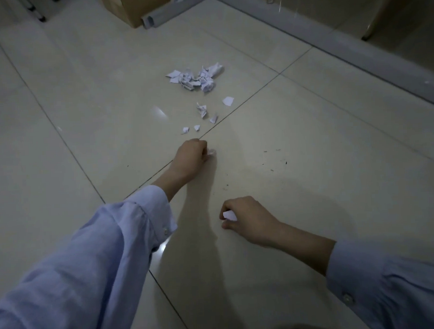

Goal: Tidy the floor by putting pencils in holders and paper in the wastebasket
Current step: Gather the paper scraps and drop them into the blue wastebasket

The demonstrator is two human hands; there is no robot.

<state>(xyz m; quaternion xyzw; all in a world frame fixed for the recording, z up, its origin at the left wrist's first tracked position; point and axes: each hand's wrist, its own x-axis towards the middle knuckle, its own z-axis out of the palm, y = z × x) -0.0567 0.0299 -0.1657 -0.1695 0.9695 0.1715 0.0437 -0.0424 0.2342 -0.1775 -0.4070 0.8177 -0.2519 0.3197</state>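
Observation:
A pile of torn and crumpled white paper [197, 77] lies on the pale tiled floor [84, 120] ahead of me. Several smaller scraps [203, 110] trail from it toward my hands, and one flat piece [228, 101] lies to their right. My left hand [190, 156] rests low on the floor, its fingers curled around a small paper scrap [212, 152] at the fingertips. Nearer to me, my right hand [245, 219] is closed on a white paper piece [229, 215]. No pencils, holders or wastebasket are in view.
A cardboard box [129, 6] and a grey metal frame foot [159, 15] stand at the top centre. A grey frame rail [329, 37] runs along the right. A chair leg [369, 30] is at the top right. Dark specks [273, 162] dot the tile.

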